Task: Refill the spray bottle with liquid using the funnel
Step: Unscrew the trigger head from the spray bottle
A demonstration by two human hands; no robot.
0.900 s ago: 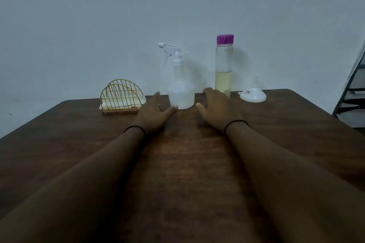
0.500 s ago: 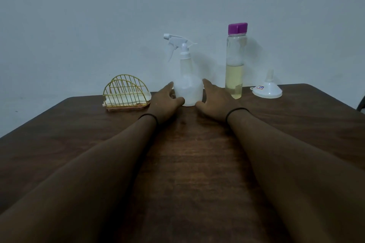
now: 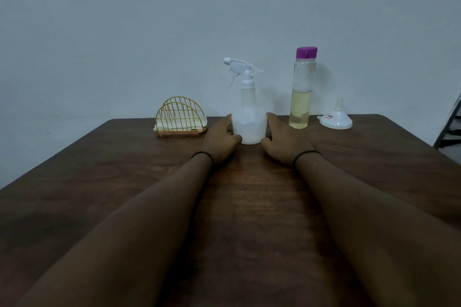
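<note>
We close in on the spray bottle (image 3: 249, 117).
Left hand (image 3: 219, 142) and right hand (image 3: 284, 143), grip spread, now touch its base; trigger head remains on.

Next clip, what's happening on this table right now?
A person reaches both bare hands to a translucent white plastic spray bottle standing on a dark wooden table. The left hand and right hand flank its base, fingers at its sides; a firm grip cannot be confirmed. Its white trigger head is on. To the right stand a tall clear bottle with a purple cap, partly filled with yellowish liquid, and a white plastic funnel resting mouth-down. Nothing is poured yet.
</note>
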